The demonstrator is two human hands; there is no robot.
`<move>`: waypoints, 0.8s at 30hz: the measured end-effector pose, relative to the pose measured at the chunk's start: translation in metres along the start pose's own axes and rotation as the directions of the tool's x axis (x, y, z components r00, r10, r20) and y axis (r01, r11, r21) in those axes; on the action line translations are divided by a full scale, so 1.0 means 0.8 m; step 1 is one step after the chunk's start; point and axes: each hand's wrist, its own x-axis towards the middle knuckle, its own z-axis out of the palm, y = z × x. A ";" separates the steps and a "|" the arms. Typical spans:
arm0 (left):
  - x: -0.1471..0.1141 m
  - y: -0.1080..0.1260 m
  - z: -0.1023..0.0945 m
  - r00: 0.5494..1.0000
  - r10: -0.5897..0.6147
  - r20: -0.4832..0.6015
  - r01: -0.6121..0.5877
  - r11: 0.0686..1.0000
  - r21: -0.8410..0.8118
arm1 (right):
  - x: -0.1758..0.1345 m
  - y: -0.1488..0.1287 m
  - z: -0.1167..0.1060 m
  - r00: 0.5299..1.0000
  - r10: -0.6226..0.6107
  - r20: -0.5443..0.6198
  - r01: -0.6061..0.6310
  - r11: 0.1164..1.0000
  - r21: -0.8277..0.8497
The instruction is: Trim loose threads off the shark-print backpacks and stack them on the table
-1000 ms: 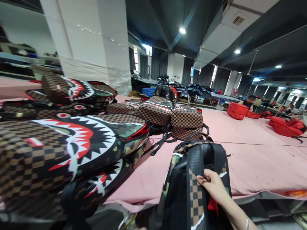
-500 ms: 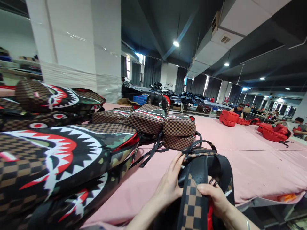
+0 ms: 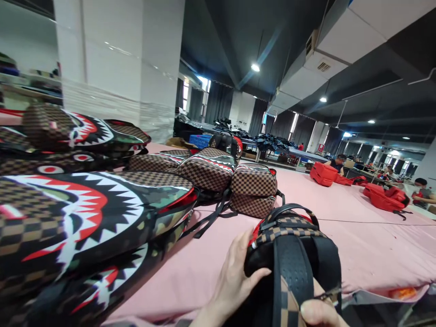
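A checkered brown-and-black backpack (image 3: 289,227) stands in front of me at the table edge, its black padded straps facing me and a red lining edge showing. My left hand (image 3: 235,277) grips its left side, fingers on the outer edge and thumb on the black back panel. My right hand (image 3: 320,313) pinches the checkered lower part of the shoulder strap (image 3: 294,268), thumb in front. A thin dark metal tool (image 3: 329,294), perhaps thread snips, sticks out from behind that thumb; its shape is blurred. The right fingers are mostly hidden by the strap.
Shark-mouth backpacks (image 3: 102,213) are piled along the left. Several more checkered backpacks (image 3: 254,186) stand ahead on the pink table cover (image 3: 371,245). Red bags (image 3: 384,196) lie at the far right, with people (image 3: 422,193) seated beyond. A wrapped white pillar (image 3: 116,63) rises behind.
The backpack has tipped so more of its top shows. My left hand has slid down its side, and my right hand has moved lower along the strap. The view has shifted slightly.
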 end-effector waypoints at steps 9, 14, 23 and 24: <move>0.008 -0.008 -0.002 0.990 0.105 -0.091 -0.076 0.957 0.279 | 0.024 0.053 -0.002 0.999 0.020 0.047 -0.017 0.999 -0.051; -0.004 -0.002 -0.023 0.979 -0.151 -0.135 0.167 0.980 0.111 | 0.049 0.074 -0.001 0.985 -0.161 0.060 0.171 0.950 -0.260; -0.014 0.040 -0.048 0.907 -0.390 -0.161 0.400 0.916 0.034 | 0.066 0.087 0.004 0.978 -0.204 0.034 0.178 0.749 -0.638; -0.010 0.043 -0.049 0.914 -0.368 -0.170 0.385 0.919 0.085 | 0.067 0.087 0.006 0.979 -0.202 0.032 0.172 0.726 -0.666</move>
